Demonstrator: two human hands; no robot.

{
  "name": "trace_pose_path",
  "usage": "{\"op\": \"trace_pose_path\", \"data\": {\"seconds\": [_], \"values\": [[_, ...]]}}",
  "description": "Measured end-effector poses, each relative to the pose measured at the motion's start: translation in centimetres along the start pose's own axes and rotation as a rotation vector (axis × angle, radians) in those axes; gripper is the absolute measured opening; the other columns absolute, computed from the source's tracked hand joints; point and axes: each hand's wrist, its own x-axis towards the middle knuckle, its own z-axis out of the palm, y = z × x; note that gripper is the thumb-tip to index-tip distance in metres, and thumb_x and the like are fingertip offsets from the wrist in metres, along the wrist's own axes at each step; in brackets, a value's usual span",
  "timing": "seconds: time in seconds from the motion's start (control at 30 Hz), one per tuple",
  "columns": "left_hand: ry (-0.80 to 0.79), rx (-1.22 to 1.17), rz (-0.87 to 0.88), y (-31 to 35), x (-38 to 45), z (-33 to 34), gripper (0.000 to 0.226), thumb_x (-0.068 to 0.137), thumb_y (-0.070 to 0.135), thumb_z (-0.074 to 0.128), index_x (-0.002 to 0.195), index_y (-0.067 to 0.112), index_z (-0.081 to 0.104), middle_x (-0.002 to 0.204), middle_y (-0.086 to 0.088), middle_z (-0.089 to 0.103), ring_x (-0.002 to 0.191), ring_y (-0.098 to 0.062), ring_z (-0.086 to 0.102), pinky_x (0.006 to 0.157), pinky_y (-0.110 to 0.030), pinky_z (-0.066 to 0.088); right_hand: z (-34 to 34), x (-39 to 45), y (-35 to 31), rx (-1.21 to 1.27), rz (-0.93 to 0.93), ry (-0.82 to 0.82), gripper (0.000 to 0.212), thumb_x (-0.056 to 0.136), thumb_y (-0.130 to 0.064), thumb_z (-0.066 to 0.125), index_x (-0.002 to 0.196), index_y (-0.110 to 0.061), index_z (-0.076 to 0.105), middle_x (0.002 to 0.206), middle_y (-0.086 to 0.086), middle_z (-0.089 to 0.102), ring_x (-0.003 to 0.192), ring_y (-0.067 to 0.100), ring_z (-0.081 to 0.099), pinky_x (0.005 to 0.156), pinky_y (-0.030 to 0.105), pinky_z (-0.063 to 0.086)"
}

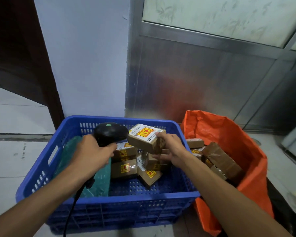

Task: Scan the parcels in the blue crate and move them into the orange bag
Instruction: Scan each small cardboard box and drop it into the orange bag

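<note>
Head view: scanning step in hand. Left hand (92,151) wrapped round scanner (110,133), aimed at parcel (146,140) gripped by right hand (169,149) above blue crate (109,211). Next, probably: carry parcel right into orange bag (229,134), clearing crate rim.

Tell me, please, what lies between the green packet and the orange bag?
In the head view, cardboard parcels on the blue crate's floor, then its right wall, separate the green packet from the orange bag.
</note>
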Motion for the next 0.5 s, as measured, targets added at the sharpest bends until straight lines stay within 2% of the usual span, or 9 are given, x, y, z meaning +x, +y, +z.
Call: {"op": "trace_pose_path", "data": {"seconds": [0.13, 0.27, 0.4, 0.5], "values": [[-0.009, 0.005, 0.000, 0.2, -0.2, 0.1, 0.022, 0.089, 0.010, 0.068, 0.068, 0.002, 0.068, 0.060, -0.013, 0.068, 0.050, -0.023, 0.059, 0.057, -0.034, 0.049, -1.6, 1.1, -0.4, 0.072, 0.004, 0.051, 0.046, 0.091, -0.025, 0.072, 0.129, -0.014, 0.050, 0.114, 0.018, 0.062, 0.096, 0.034, 0.067, 0.058, 0.044, 0.062], [-0.030, 0.029, 0.006, 0.5, -0.7, 0.4, 0.022, 0.089, 0.009, 0.068, 0.068, 0.003, 0.068, 0.045, -0.002, 0.061, 0.047, -0.019, 0.057, 0.051, -0.028, 0.046, -3.7, 1.9, -1.0, 0.113, -0.009, 0.108, 0.042, 0.092, -0.025, 0.071, 0.127, -0.015, 0.051, 0.108, 0.018, 0.065, 0.088, 0.033, 0.069, 0.056, 0.042, 0.061], [-0.056, 0.032, 0.016, 0.7, -0.9, 0.6, 0.023, 0.089, 0.010, 0.068, 0.067, 0.004, 0.068, 0.056, -0.013, 0.066, 0.051, -0.022, 0.059, 0.057, -0.038, 0.051, -5.7, 2.4, -1.2, 0.159, -0.015, 0.190, 0.046, 0.091, -0.026, 0.071, 0.130, -0.017, 0.049, 0.117, 0.021, 0.063, 0.097, 0.036, 0.067, 0.058, 0.041, 0.061], [-0.050, 0.051, 0.025, 0.8, -0.8, 0.8, 0.025, 0.088, 0.013, 0.069, 0.064, 0.004, 0.070, 0.058, -0.016, 0.069, 0.052, -0.025, 0.062, 0.063, -0.040, 0.055, -7.3, 2.6, -1.3, 0.199, -0.024, 0.237, 0.044, 0.090, -0.026, 0.070, 0.129, -0.015, 0.050, 0.114, 0.019, 0.064, 0.096, 0.033, 0.066, 0.059, 0.043, 0.062]]}}
